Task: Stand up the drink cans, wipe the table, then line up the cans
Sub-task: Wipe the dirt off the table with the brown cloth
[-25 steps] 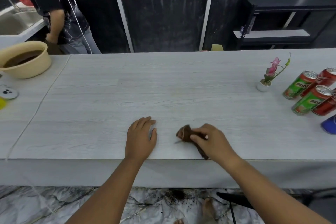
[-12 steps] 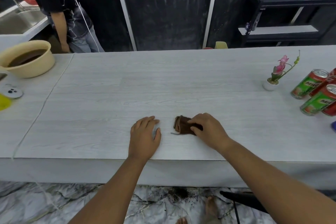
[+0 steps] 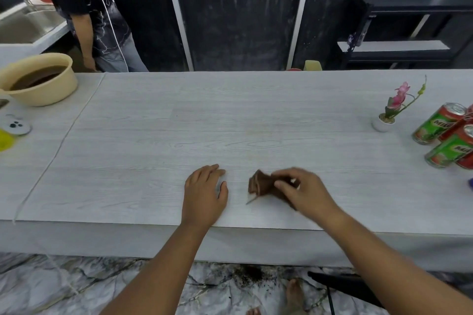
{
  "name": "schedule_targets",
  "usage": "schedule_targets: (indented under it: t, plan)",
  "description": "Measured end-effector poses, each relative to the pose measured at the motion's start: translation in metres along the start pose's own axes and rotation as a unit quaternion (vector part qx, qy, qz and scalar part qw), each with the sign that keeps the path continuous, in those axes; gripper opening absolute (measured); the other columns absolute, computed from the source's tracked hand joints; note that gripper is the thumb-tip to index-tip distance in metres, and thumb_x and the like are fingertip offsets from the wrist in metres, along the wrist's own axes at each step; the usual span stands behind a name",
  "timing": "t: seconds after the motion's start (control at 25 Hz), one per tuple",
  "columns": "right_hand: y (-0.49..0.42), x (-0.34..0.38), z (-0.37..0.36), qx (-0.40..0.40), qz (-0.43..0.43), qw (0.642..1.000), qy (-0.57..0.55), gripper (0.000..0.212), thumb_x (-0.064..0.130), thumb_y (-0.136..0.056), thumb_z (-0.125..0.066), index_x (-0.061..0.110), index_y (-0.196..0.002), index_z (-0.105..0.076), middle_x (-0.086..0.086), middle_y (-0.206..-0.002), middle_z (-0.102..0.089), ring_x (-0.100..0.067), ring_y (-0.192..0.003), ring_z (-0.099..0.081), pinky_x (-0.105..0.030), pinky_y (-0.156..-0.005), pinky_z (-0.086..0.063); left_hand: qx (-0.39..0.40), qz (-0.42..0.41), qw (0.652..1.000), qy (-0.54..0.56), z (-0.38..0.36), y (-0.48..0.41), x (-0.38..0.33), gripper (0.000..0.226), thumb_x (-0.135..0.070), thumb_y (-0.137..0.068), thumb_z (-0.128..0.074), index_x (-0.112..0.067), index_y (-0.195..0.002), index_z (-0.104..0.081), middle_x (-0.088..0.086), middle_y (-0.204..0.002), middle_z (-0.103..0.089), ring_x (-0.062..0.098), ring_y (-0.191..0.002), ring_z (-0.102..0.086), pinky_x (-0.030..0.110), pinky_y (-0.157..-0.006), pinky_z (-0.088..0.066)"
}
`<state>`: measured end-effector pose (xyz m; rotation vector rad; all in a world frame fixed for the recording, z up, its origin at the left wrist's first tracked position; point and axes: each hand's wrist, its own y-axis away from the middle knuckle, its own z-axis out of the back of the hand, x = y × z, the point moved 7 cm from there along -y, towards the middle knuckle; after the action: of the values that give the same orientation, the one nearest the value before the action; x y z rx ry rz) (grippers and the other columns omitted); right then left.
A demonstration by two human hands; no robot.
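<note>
Both hands sit near the front edge of the table [image 3: 230,123], a little apart. Left hand [image 3: 204,193] lies palm down on the pale wood-grain top, fingers straight and close together, gripping nothing. Right hand [image 3: 305,193] pinches a brown cloth [image 3: 262,184] between thumb and fingers. The cloth is bunched, and its left part sticks out past the fingertips and touches the table. That hand is blurred on my feed, so I cannot place each finger.

At far left a beige basin [image 3: 41,84] stands on the table, holding brown liquid that lies well below the rim. Toward the right a small white pot [image 3: 382,124] holds a pink flower on a green stem.

Just past the pot, at the right edge of my view, the cans stand on end in a tight cluster, well apart from both hands. A green can [image 3: 435,125] reads "MILO" on its side. A second green can [image 3: 449,148], nearer me, shows the start of the same word before the frame cuts it. Red cans [image 3: 467,161] stand beside and between them. They are cropped and I read nothing on them.

A white cord [image 3: 58,146] runs across the table's left part, and a round white thing [image 3: 16,125] with dark dots lies left of it.
</note>
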<state>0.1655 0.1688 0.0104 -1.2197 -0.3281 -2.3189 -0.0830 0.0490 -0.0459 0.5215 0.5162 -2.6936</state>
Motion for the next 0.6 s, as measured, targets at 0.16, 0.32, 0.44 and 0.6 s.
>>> schedule_targets:
  t: [0.16, 0.32, 0.44, 0.6]
  plan:
    - [-0.1, 0.0, 0.033, -0.053, -0.025, 0.997, 0.044, 0.02, 0.016, -0.094, -0.077, 0.024, -0.111, -0.082, 0.011, -0.107, -0.078, -0.005, -0.099, -0.07, -0.013, -0.087, -0.046, -0.005, 0.0, 1.0, 0.002, 0.0, 0.0, 0.002, 0.035, -0.032, -0.102, -0.065, -0.027, -0.136, -0.071, -0.008, -0.148, -0.064, 0.016, -0.14, -0.053, 0.041, -0.122, -0.036]
    - [-0.183, -0.013, 0.031, -0.026, -0.05, 0.992, 0.115, 0.022, 0.015, -0.097, -0.071, 0.023, -0.115, -0.081, 0.002, -0.118, -0.077, -0.02, -0.11, -0.069, -0.024, -0.088, -0.053, -0.001, 0.0, 1.0, 0.001, 0.0, -0.001, 0.002, 0.034, -0.033, -0.101, -0.065, -0.028, -0.135, -0.071, -0.01, -0.148, -0.063, 0.016, -0.14, -0.053, 0.041, -0.122, -0.036]
    - [-0.216, -0.024, 0.02, 0.008, -0.044, 0.985, 0.164, 0.024, 0.017, -0.098, -0.07, 0.024, -0.118, -0.08, 0.002, -0.124, -0.075, -0.023, -0.116, -0.066, -0.031, -0.101, -0.05, 0.002, 0.002, 1.0, -0.005, -0.001, -0.002, 0.003, 0.034, -0.036, -0.102, -0.063, -0.031, -0.135, -0.069, -0.013, -0.148, -0.061, 0.013, -0.141, -0.05, 0.041, -0.122, -0.035]
    - [-0.201, -0.034, 0.0, 0.046, -0.003, 0.977, 0.206, 0.024, 0.019, -0.095, -0.074, 0.028, -0.117, -0.079, 0.008, -0.113, -0.069, -0.02, -0.113, -0.063, -0.027, -0.093, -0.043, 0.002, 0.001, 1.0, -0.013, -0.003, -0.002, 0.006, 0.035, -0.038, -0.103, -0.061, -0.033, -0.136, -0.067, -0.014, -0.149, -0.059, 0.012, -0.142, -0.048, 0.039, -0.122, -0.033]
